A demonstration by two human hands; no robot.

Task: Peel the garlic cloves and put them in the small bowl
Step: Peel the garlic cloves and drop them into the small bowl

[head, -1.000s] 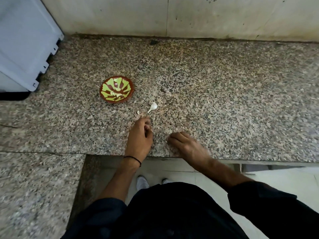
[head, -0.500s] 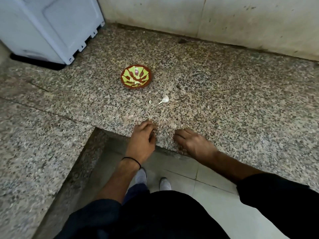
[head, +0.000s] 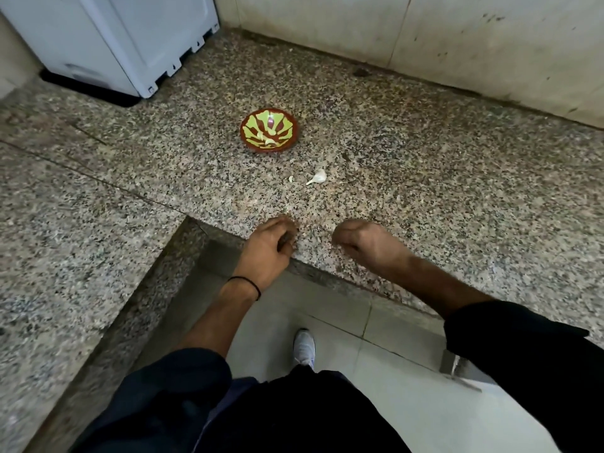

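A speckled grey-and-pink granite tabletop (head: 425,178) fills most of the view, meeting a pale tiled wall (head: 457,44) at the back, with a white plastic appliance (head: 124,37) standing in the far left corner. Near the middle sits the small round bowl (head: 270,129), brown-rimmed with a yellow-green pattern, and pale peeled garlic cloves (head: 266,138) lie inside it. On the bare stone in front of the bowl, apart from it, lies one white unpeeled garlic clove (head: 317,177) with its thin tail pointing toward the person; a tiny pale scrap of skin (head: 291,179) lies just to its left. Both hands rest at the near edge of the tabletop, well short of the clove. The left hand (head: 268,246), a thin black band on its wrist, has its fingers (head: 287,228) curled in; whether they hold anything cannot be told. The right hand (head: 369,243) is likewise loosely curled, knuckles up, with nothing visible in it. Below, a white shoe (head: 304,346) stands on the pale floor tiles
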